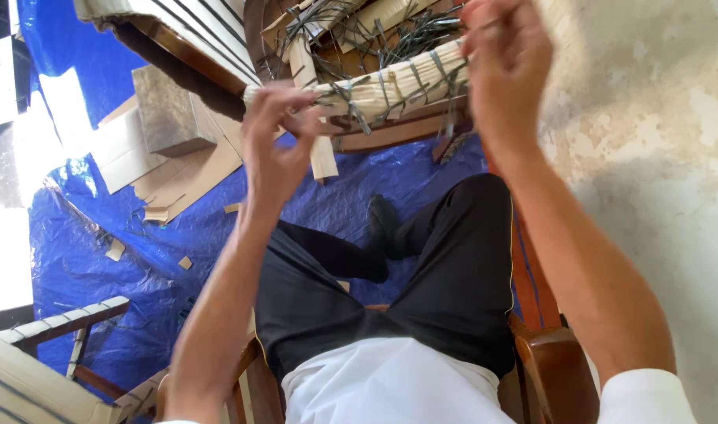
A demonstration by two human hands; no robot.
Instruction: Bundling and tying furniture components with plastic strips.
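Note:
A wooden frame rail wrapped in pale cane strips with dark binding strands lies across the top of the view. My left hand pinches the left end of the wrapped rail, fingers closed on the strips. My right hand is raised at the right end of the rail, its fingers curled around dark strands there; the grip is blurred. I sit in a wooden chair in dark trousers and a white shirt.
A blue tarp covers the floor, with cardboard sheets, a grey block and small scraps on it. Another woven wooden chair stands at lower left. A rough plaster wall runs along the right.

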